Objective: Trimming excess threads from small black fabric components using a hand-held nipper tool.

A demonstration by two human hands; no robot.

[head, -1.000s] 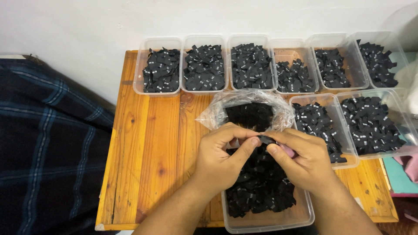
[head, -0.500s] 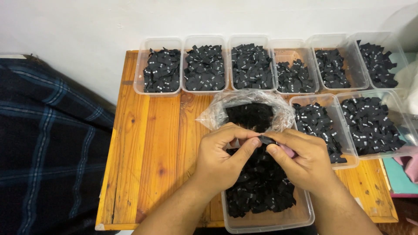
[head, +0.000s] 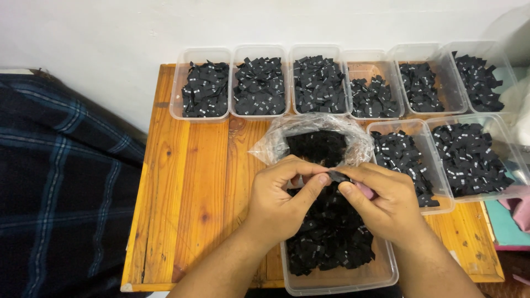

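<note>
The person's two hands meet over a clear tub [head: 381,270] full of small black tags. The left hand [head: 281,196] and the right hand [head: 386,207] both pinch one little black tag [head: 338,176] between them. The tag sits right at the fingertips, in the gap where the two hands touch. Both hands are curled nearly shut around it, with thumbs and first fingers pressed close. The tag's long side seems to run from left to right, from one hand to the other, but it is tiny and partly hidden, so that is hard to be sure of. Both hands are just as close to it. The right hand may also hold something pink [head: 365,191] under its fingers.

Just behind the hands is a crinkly clear bag [head: 265,148] with more black tags inside. It lies on a wooden table [head: 193,187]. Along the back of the table stands a row of clear tubs [head: 201,54], each with black tags in it. Two more tubs [head: 499,129] sit on the right side. A dark checked cloth [head: 61,187] lies to the left of the table.
</note>
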